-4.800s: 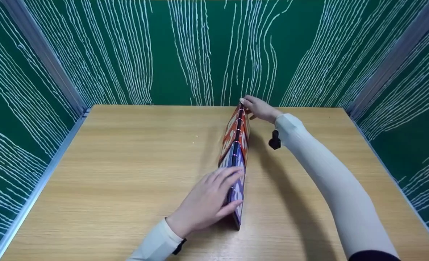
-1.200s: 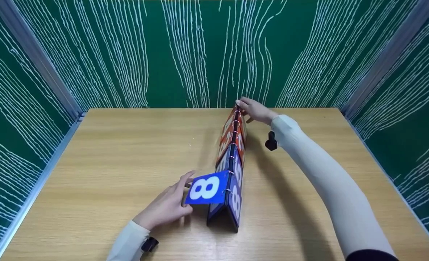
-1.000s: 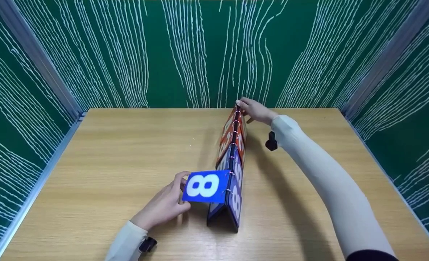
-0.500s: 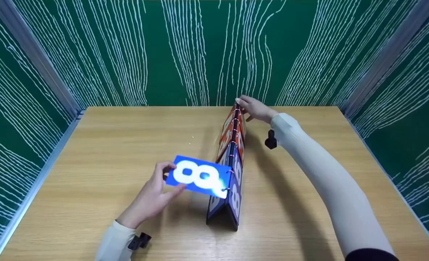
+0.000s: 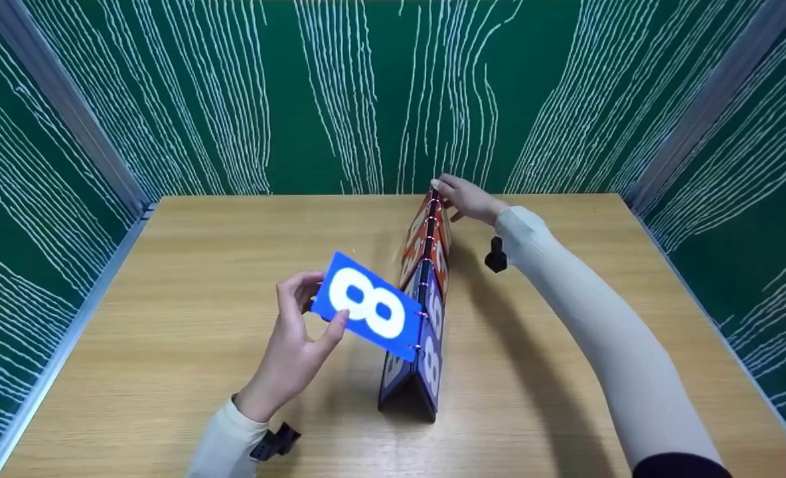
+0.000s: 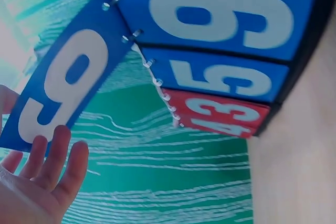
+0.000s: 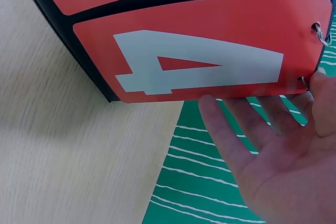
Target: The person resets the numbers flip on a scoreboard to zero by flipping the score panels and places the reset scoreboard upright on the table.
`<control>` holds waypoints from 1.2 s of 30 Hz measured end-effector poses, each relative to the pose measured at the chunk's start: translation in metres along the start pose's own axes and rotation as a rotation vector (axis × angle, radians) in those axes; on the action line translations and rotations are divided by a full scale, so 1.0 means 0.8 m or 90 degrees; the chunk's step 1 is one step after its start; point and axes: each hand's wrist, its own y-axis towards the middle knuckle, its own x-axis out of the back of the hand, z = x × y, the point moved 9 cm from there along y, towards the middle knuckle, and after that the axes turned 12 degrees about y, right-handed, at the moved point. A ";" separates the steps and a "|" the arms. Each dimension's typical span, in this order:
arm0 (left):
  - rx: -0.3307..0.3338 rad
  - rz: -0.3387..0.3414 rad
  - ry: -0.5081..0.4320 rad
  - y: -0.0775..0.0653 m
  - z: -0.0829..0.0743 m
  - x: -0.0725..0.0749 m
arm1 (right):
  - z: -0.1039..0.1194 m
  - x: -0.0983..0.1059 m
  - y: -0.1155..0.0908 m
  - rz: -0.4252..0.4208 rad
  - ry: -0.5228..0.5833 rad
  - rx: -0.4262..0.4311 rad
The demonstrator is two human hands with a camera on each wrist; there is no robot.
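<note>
The flip scoreboard (image 5: 435,297) stands on the table (image 5: 220,252).

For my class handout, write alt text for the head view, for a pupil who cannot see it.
The left hand pinches a raised blue card marked 8, ringed to a tent-shaped scoreboard on a wooden table. The right hand holds its far end; green, white-lined walls stand around.

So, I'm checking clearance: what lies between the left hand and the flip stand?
The raised blue card spans the gap, pinched by the left hand, ringed to the flip stand; head and left wrist views show this.
</note>
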 end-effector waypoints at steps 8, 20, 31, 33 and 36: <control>-0.108 -0.038 0.051 0.011 -0.046 -0.011 | 0.001 -0.001 0.001 -0.004 0.003 0.001; -0.270 -0.086 0.161 0.003 -0.087 -0.048 | 0.001 0.001 0.001 -0.004 -0.007 -0.007; -0.370 -0.044 0.237 -0.010 -0.099 -0.093 | -0.003 0.000 0.000 0.003 -0.003 -0.006; -0.373 -0.033 0.264 -0.011 -0.099 -0.097 | -0.003 0.000 0.001 0.003 0.000 -0.007; -0.375 -0.017 0.304 -0.012 -0.098 -0.103 | -0.002 0.000 0.002 0.004 0.014 -0.014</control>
